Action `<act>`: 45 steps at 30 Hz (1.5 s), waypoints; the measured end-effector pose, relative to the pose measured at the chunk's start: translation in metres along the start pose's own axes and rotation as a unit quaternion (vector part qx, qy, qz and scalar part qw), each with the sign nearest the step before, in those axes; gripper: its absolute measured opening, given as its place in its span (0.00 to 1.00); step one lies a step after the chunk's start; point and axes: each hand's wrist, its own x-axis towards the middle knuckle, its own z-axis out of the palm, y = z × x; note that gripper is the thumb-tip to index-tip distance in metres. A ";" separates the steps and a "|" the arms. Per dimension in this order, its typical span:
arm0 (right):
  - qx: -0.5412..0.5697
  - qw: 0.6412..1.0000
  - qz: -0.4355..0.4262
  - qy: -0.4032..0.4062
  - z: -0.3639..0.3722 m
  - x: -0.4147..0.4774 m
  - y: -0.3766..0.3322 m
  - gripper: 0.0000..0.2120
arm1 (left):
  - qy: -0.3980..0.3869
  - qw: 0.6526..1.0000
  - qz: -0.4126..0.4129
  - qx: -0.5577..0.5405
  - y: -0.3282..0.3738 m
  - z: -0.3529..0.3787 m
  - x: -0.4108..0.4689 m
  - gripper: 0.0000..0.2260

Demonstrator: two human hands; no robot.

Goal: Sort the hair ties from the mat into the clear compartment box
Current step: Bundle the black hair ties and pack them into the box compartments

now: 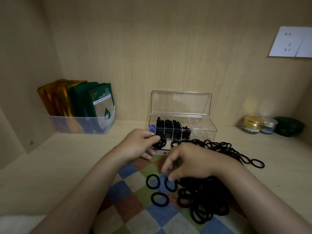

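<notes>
A big pile of black hair ties covers the right side of the checkered mat and trails off toward the back right. My left hand holds a small bundle of black hair ties just in front of the clear compartment box. The box stands open with its lid up; its left compartments hold black ties and some blue ones. My right hand hovers over the mat, fingertips touching a loose hair tie. Two more single ties lie beside it.
A clear bin of green and gold sachets stands at the back left. Small jars and a dark green case sit at the back right. A wall socket is on the back panel. Wooden walls enclose the shelf.
</notes>
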 end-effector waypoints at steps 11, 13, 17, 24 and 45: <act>0.051 0.996 -0.056 -0.038 0.011 0.001 -0.026 0.11 | 0.011 0.999 0.001 0.035 -0.007 0.002 0.005 0.08; -0.001 0.998 -0.048 -0.051 0.016 0.001 -0.029 0.14 | 0.014 0.999 0.004 0.032 -0.007 0.003 0.004 0.08; -0.063 0.997 -0.015 -0.042 0.019 0.001 -0.033 0.12 | 0.014 0.999 0.009 0.043 -0.007 0.004 0.002 0.08; -0.061 0.996 -0.028 -0.062 0.015 0.000 -0.028 0.05 | -0.007 0.999 0.004 0.032 -0.005 0.007 0.001 0.07; 0.096 0.936 0.111 0.321 -0.001 0.016 0.012 0.04 | -0.093 0.989 -0.031 -0.108 0.005 0.022 -0.008 0.24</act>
